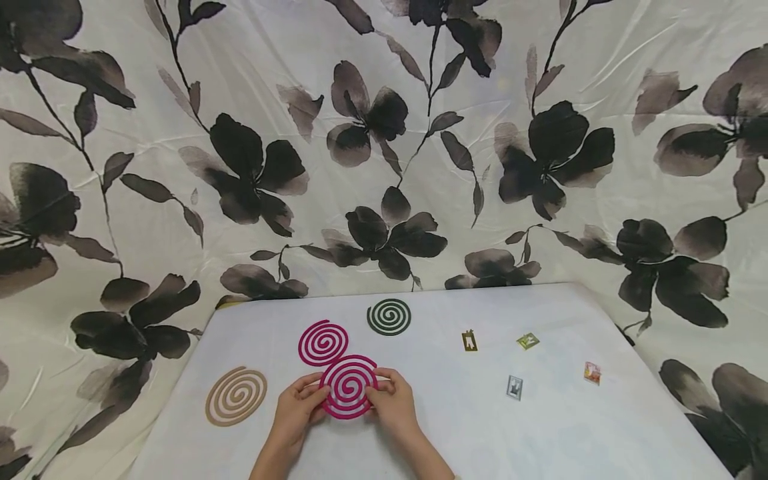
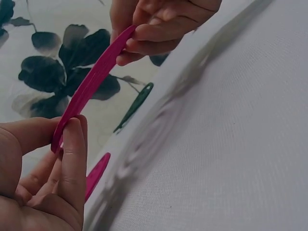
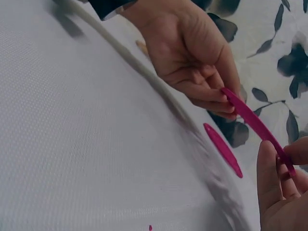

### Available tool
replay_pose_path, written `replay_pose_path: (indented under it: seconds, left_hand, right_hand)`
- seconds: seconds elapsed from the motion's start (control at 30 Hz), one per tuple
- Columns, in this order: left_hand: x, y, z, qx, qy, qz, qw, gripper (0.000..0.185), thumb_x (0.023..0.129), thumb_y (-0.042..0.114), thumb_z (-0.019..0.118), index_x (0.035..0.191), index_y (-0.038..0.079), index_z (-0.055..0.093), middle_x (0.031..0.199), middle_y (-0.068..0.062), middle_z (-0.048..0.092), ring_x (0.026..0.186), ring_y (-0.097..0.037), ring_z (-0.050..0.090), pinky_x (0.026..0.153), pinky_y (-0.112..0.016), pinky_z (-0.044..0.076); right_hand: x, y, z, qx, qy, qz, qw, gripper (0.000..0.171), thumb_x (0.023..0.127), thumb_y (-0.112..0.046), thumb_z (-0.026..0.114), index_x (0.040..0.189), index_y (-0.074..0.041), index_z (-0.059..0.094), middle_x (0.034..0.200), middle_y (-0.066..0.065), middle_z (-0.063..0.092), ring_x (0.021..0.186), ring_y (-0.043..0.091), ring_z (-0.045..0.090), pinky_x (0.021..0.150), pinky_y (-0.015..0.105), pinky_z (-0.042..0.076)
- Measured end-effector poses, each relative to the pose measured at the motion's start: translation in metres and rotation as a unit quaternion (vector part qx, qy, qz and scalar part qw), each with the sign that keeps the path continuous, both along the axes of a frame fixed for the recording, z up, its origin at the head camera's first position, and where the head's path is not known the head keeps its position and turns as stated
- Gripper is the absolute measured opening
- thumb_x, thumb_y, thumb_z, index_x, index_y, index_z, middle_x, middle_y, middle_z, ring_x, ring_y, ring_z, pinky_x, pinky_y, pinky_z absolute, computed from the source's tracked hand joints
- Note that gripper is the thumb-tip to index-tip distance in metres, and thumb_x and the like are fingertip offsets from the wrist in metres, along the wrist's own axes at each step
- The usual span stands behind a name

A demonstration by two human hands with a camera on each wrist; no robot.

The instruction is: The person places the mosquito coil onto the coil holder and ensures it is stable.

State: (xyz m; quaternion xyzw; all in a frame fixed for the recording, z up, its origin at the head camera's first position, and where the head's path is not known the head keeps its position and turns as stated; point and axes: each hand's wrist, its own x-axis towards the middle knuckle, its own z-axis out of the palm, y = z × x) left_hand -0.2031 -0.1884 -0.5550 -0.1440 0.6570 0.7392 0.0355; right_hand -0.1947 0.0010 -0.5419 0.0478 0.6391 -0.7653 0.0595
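Both hands hold a magenta mosquito coil [image 1: 350, 387] between them, raised over the white table; its spiral shadow falls on the cloth in the left wrist view. The left hand [image 1: 293, 415] pinches the coil's left edge between thumb and fingers. At the opposite edge, the right hand [image 1: 394, 405] pinches it the same way. Edge-on in the left wrist view, the held coil [image 2: 94, 79] looks slightly bowed. A second magenta coil [image 1: 324, 343] lies just behind it, and the held one overlaps it in the head view.
A tan coil [image 1: 236, 397] lies at the left and a dark green coil [image 1: 389, 317] at the back. On the right are small rectangular pieces: two gold-coloured [image 1: 470, 341], one silvery [image 1: 514, 387], one reddish [image 1: 592, 373]. A floral cloth [image 1: 384, 167] hangs behind the table [image 1: 480, 440].
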Motion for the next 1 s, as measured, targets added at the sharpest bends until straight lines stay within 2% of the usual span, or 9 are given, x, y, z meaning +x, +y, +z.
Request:
replay_pose_path:
  seconds: [0.17,0.47,1.0]
  left_hand:
    - [0.0,0.003,0.001,0.011,0.008,-0.006,0.9999,0.051,0.07,0.017,0.073,0.115,0.006,0.05,0.093,-0.013,0.062,0.07,-0.02,0.062,0.058,-0.029,0.051]
    - [0.002,0.007,0.0,0.015,0.004,-0.014,0.9998,0.049,0.071,0.018,0.073,0.114,0.007,0.051,0.091,-0.011,0.062,0.066,-0.015,0.058,0.047,-0.023,0.046]
    - [0.005,0.014,0.001,0.019,0.02,-0.028,0.9992,0.049,0.074,0.017,0.071,0.116,0.004,0.048,0.091,-0.012,0.062,0.064,-0.015,0.059,0.048,-0.023,0.048]
  right_hand:
    - [0.001,0.003,0.003,-0.006,-0.002,0.0,1.0,0.036,0.079,-0.009,0.064,0.112,-0.007,0.051,0.086,0.012,0.059,0.066,0.02,0.059,0.057,0.037,0.051]
    - [0.002,0.006,0.002,0.0,-0.015,-0.01,1.0,0.035,0.079,-0.008,0.065,0.11,-0.006,0.05,0.083,0.011,0.059,0.063,0.019,0.058,0.056,0.037,0.051]
    - [0.004,0.013,0.0,-0.014,-0.012,-0.01,1.0,0.037,0.078,-0.008,0.065,0.111,-0.003,0.048,0.085,0.013,0.06,0.062,0.02,0.059,0.056,0.036,0.051]
